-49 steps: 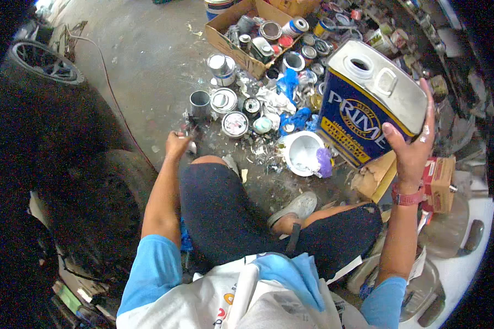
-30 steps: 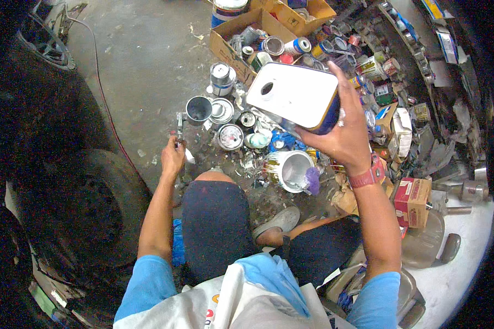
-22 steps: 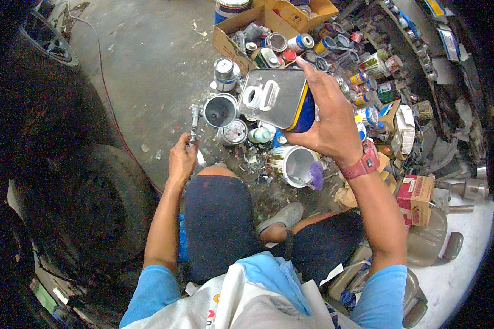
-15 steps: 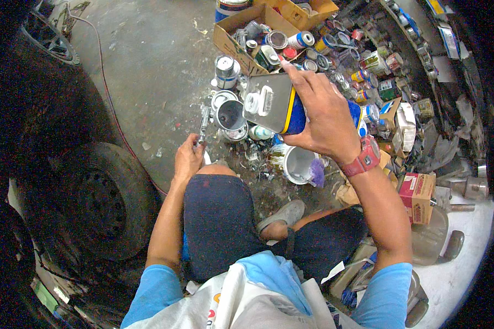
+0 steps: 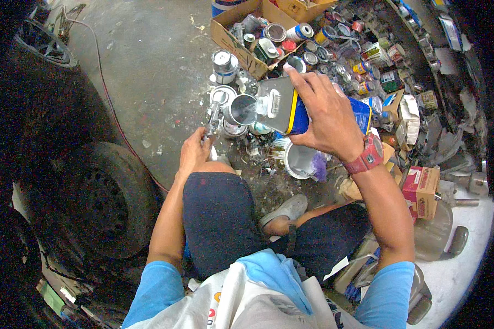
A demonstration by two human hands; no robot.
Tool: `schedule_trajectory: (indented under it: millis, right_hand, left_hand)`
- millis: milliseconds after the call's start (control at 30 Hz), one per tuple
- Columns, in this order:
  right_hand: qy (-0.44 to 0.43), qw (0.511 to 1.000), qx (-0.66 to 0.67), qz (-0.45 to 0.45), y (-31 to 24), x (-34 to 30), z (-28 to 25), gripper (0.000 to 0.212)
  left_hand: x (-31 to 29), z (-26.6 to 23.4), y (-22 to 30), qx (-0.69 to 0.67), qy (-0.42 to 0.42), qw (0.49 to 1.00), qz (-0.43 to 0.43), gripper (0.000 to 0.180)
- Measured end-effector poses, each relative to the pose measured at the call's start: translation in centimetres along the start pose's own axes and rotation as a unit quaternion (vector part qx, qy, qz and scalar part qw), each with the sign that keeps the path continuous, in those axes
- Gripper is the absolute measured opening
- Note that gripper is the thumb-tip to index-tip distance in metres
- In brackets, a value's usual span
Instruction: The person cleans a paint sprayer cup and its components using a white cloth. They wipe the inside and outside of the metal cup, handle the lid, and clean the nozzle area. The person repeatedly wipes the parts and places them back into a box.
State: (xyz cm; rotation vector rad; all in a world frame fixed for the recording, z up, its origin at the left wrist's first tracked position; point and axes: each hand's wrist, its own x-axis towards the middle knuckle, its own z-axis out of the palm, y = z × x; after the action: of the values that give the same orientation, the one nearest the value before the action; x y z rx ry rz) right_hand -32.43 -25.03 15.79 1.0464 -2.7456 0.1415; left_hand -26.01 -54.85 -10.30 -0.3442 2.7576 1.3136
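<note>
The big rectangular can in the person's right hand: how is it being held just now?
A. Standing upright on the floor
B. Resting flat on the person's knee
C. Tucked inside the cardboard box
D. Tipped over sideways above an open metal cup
D: the right hand holds the rectangular can tipped on its side, its capped top end toward the open metal cup, which sits on the tool held by the left hand.

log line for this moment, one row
right hand: grips tilted rectangular can | left hand: holds spray gun | can spout over metal cup
</note>
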Motion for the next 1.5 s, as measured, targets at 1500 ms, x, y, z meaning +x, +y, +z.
schedule_trajectory:
  millis: [1500]
  right_hand:
    - [0.387, 0.705, 0.134, 0.579, 15.1, -38.9, 2.8, 0.098]
  left_hand:
    - [4.6, 6.8, -23.1, 0.036, -0.021, 0.995, -0.093, 0.022]
